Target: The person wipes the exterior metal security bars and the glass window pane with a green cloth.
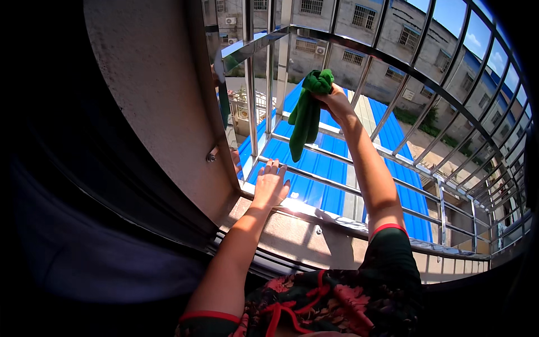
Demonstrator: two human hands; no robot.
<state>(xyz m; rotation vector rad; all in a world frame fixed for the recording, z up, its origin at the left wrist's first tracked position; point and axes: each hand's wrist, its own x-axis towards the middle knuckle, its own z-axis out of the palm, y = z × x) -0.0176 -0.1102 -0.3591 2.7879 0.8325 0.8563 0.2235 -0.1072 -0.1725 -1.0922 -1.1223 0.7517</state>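
Observation:
A green cloth [305, 118] is bunched in my right hand [334, 101], which is raised at the far side of a stainless-steel window cage. The cloth's lower part hangs down loosely beneath the grip. Whether it touches the upright bars behind it, I cannot tell. My left hand [270, 184] is lower and to the left, palm down with fingers extended and nothing held. It lies over the near bottom rail [309, 212], its fingertips by the first floor bar [311, 175] of the cage.
On the left stands a plastered wall [156, 97] with a bolt [211, 157]. The concrete sill [290, 236] and dark window track [269, 259] run along the near side. Blue metal roofing [328, 189] lies below the bars, and a grey building [345, 25] stands beyond.

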